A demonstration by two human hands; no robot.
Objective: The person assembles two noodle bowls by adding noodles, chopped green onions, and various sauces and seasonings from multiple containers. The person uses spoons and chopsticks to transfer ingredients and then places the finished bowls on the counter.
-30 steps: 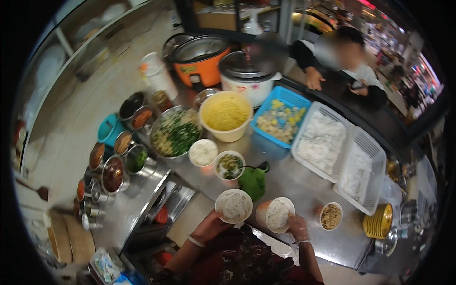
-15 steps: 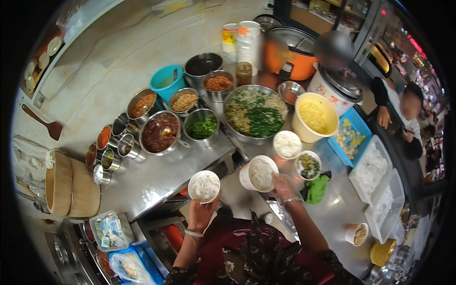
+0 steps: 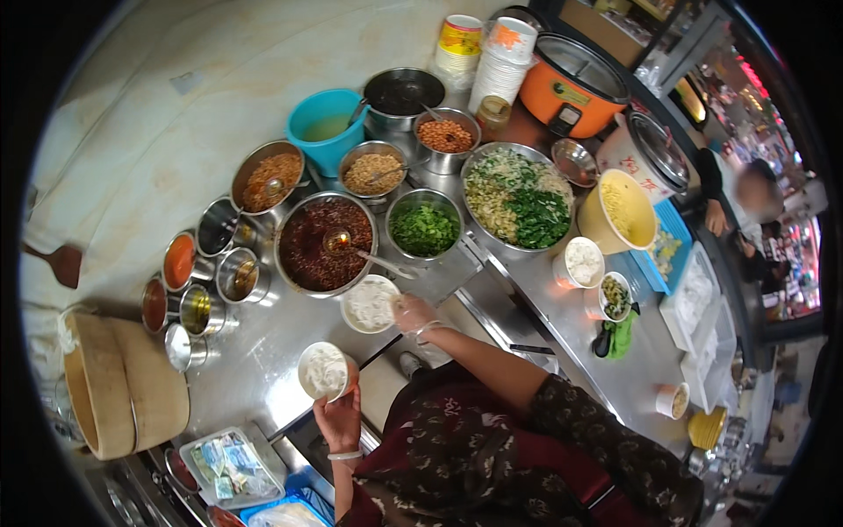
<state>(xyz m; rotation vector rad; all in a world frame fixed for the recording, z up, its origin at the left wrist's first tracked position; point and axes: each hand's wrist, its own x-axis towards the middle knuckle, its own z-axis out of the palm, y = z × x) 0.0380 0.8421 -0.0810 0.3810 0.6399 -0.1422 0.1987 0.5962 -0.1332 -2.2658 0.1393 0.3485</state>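
Observation:
My left hand is closed round a paper bowl of white noodles, just above the front edge of the steel counter. My right hand, in a clear glove, grips the rim of a second paper bowl of white noodles. That bowl is beside a steel basin of dark red chili oil, whose ladle lies across the rim. Chopped green herbs fill a steel pot behind my right hand.
Several small sauce pots and a wooden barrel stand at left. Further right are a large bowl of chopped vegetables, a cream tub of yellow shreds and two filled paper bowls. Another person's hand shows beyond the counter.
Both hands have moved left with their bowls, the right one from the right-hand counter to beside the chili oil basin. My view has turned toward the left counter.

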